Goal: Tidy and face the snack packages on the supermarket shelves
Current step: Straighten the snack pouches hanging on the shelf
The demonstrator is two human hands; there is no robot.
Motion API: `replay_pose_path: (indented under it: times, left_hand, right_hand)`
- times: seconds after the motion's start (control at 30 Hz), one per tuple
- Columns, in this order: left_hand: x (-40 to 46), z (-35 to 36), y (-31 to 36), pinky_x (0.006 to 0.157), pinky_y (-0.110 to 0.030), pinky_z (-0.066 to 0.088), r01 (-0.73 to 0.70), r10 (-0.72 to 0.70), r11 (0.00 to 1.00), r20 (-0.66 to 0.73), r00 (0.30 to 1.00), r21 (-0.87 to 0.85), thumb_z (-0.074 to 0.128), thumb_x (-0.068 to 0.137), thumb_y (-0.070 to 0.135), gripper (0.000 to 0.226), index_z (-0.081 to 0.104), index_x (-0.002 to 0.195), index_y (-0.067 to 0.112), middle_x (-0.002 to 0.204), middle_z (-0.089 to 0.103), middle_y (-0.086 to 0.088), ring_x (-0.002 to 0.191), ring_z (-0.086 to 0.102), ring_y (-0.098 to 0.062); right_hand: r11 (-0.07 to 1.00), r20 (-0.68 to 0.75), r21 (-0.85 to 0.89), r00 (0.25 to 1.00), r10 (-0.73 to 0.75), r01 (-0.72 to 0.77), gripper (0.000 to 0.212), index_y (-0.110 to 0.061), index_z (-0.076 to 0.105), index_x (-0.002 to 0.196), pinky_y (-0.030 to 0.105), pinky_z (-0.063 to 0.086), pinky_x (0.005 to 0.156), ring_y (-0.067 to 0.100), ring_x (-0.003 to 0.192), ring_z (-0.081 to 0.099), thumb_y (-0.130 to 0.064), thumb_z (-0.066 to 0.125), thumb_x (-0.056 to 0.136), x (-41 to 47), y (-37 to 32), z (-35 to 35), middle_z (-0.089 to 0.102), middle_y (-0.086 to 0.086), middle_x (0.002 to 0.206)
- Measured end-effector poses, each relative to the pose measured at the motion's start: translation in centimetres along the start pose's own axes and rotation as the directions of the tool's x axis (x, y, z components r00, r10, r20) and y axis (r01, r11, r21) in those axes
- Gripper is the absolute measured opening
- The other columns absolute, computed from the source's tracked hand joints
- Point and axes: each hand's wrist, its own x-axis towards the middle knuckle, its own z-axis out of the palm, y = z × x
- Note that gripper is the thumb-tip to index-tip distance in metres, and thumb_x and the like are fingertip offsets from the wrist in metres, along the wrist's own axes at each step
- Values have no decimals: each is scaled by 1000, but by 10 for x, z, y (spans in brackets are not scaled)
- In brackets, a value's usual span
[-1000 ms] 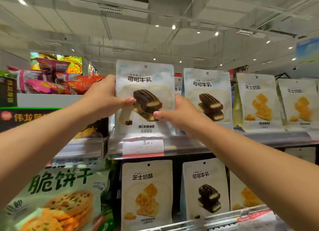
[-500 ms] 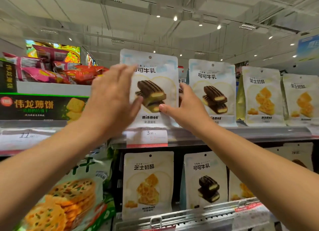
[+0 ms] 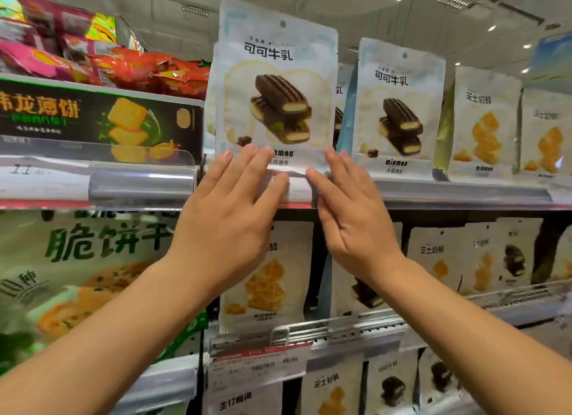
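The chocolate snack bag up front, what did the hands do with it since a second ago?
Both hands let go. The left hand and right hand slid down off the chocolate snack bag; now their straight fingers rest flat along its bottom edge. The bag stayed upright and facing forward, and the second chocolate bag stayed beside it.

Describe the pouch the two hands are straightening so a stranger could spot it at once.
Start at the upper shelf rail with the price tags. The pouch stands at the left end of the row of white pouches, right of the black cracker box, with the left hand and right hand at its bottom edge. It pictures chocolate biscuits and rises higher than its twin.
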Motion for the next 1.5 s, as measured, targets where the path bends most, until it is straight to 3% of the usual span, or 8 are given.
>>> replay_pose_path:
  times: [0.17,0.33,0.53,0.9,1.03,1.27,1.37,1.5]
  left_hand:
    - [-55,16,26,115,-58,22,-158,144,983,-149,978,-88,46,93,13,38,58,128,8,142,49,-23,138,40,-37]
    - [-88,42,40,90,-51,49,114,-55,973,277,959,-203,70,75,15,47,60,120,4,113,60,-24,105,59,-42]
    - [-51,60,14,118,-44,3,348,-326,937,433,841,30,51,89,38,77,13,154,18,159,16,-9,144,8,-29]
    - [-52,40,13,80,-39,53,417,-291,839,359,887,-350,54,95,21,25,67,115,14,111,63,-6,93,62,-29]
    - [-59,31,10,75,-36,54,396,-258,806,341,904,-440,60,92,17,19,67,109,13,97,70,-4,88,65,-22]
    - [-66,10,12,70,-18,50,311,-210,716,232,950,-625,69,81,-1,18,69,91,14,86,68,8,80,62,-7]
    - [-68,8,15,69,-11,49,345,-292,630,199,935,-696,70,82,4,23,65,99,19,89,66,12,81,61,-2]
    - [-73,12,23,72,-11,53,443,-335,381,326,884,-811,75,81,20,57,45,127,37,110,60,23,101,60,6]
  right_hand:
    - [1000,-81,-29,997,5,-7,44,-10,51,137,51,26,114,34,142,30,-22,39,96,-4,-1,8,38,17,150]
    - [998,-143,-10,988,59,-61,44,-9,52,136,45,24,115,32,142,31,-22,40,96,-5,-5,14,40,16,149]
    - [997,-106,-14,991,80,-82,47,-10,49,139,46,21,117,30,144,26,-23,38,96,-8,-6,13,35,14,152]
    - [986,-17,26,986,163,-162,59,-12,27,150,42,3,121,23,149,5,-28,42,96,-37,-16,19,14,10,161]
    - [987,179,65,975,133,-147,66,-17,25,149,48,17,118,25,149,0,-41,51,93,-82,-29,30,-6,6,162]
    - [993,131,-28,984,118,-115,27,-19,65,109,42,38,102,20,113,53,-33,67,86,-66,-31,15,63,2,116]
    - [984,155,51,974,163,-173,7,-18,65,89,40,51,73,15,77,59,-17,70,84,-55,-35,3,65,-5,80]
    - [945,37,172,960,276,-278,10,-21,63,86,15,44,62,2,74,57,-13,70,86,-45,-30,-25,62,-11,78]
